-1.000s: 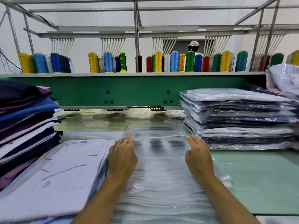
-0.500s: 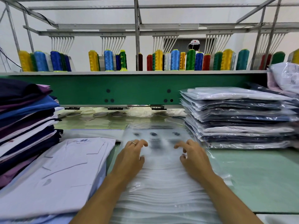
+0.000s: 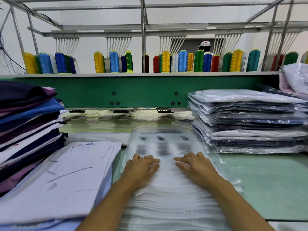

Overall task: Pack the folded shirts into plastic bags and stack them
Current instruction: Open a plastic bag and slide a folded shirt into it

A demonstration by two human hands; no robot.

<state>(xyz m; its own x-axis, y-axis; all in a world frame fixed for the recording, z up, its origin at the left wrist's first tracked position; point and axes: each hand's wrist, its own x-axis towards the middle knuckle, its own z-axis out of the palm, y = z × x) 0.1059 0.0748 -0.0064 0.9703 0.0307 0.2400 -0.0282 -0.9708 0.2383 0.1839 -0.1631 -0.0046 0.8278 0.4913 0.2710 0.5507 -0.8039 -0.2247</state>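
Counter [image 3: 266, 189], pale green, runs across the lower view, backed by a green machine beam [image 3: 141, 90] at 12 o'clock. Bagged stack [image 3: 250, 124], 2 o'clock: folded shirts already sealed in clear plastic, piled high, edges roughly flush. Unbagged stack [image 3: 28, 124], 9 o'clock: folded shirts in navy, blue, purple and white, awaiting packing. Lilac shirt [image 3: 66, 177], 8 o'clock: one folded shirt lying flat, just beside the bag pile and next in line. Bag pile [image 3: 166, 197], 6 o'clock: a thick sheaf of frosted plastic bags, long edge running toward 12 o'clock. Thread cones [image 3: 115, 61], 12 o'clock: assorted colours on the shelf above the beam. Left hand [image 3: 141, 170] and right hand [image 3: 195, 169]: both lie flat on the top bag with fingers extended and angled toward each other, gripping nothing; a ring [image 3: 143, 158] sits on the left. Step in hand, by judgement: freeing one bag from the pile. Best done by sliding the fingertips lightly to shear off a single sheet, weighting the sheaf with one palm so it does not creep, then opening the mouth toward the lilac shirt. Writing: three dark symbols and text blocks printed on the top bag, probably warnings, too blurred to read; a blue mark at the shirt's collar is likewise illegible.
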